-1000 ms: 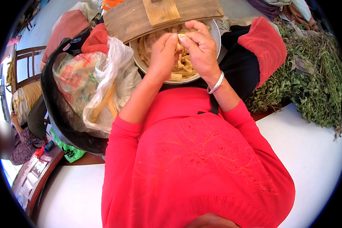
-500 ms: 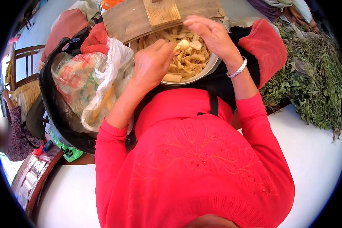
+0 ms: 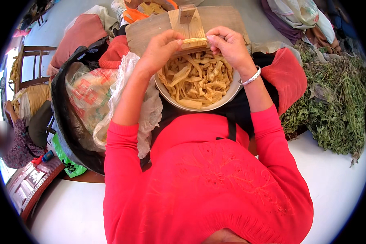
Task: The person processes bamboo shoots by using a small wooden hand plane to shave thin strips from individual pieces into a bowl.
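A pale yellow strip (image 3: 194, 40), its kind unclear, is stretched level between my two hands. My left hand (image 3: 160, 49) pinches its left end, thumb against fingers. At its right end my right hand (image 3: 230, 48), with a silver bracelet on the wrist, is closed on it too. Just behind the strip lies a wooden board (image 3: 150, 29) with a small wooden block (image 3: 187, 14) standing on it. Below my hands, a round metal basin (image 3: 227, 101) rests on my lap, full of soft tan-yellow strips (image 3: 201, 77). The board covers the basin's far edge.
On the left sits a black bag (image 3: 61, 105) lined with clear and white plastic (image 3: 120, 93). A heap of green leafy stalks (image 3: 329, 97) lies on the right. An orange bag (image 3: 130, 15) is beyond the board. Another person (image 3: 18, 138) sits at far left.
Both hands have moved farther out, over the board. The pale piece, bunched like a knot near my left fingers, is now drawn out straight, and my right hand has closed on its other end.
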The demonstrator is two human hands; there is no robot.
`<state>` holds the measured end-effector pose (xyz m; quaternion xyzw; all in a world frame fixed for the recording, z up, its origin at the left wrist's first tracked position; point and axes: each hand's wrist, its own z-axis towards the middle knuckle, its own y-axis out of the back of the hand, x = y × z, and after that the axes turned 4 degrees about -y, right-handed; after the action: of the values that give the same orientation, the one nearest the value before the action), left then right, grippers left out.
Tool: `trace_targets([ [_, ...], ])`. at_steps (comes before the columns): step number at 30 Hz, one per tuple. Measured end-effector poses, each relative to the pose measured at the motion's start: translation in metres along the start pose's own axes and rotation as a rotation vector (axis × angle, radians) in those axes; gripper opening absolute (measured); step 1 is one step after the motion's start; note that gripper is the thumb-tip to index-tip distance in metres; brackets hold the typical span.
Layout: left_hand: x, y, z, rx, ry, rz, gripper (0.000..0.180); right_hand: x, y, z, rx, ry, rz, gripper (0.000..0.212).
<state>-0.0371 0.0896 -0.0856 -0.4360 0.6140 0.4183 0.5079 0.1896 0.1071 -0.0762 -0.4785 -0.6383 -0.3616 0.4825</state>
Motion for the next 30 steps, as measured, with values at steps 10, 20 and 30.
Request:
trace_targets([
  [10, 0.043, 0.005, 0.034, -0.17, -0.203, 0.461, 0.011, -0.018, -0.018, 0.027, -0.116, 0.3, -0.6, 0.01],
  [20, 0.03, -0.058, -0.024, -0.162, -0.103, -0.033, 0.014, -0.012, -0.046, -0.034, -0.379, 0.852, -0.831, 0.01],
  [30, -0.019, -0.036, -0.057, 0.278, 0.104, -0.017, 0.02, -0.029, -0.011, -0.1, 0.402, 0.01, -0.456, 0.023],
])
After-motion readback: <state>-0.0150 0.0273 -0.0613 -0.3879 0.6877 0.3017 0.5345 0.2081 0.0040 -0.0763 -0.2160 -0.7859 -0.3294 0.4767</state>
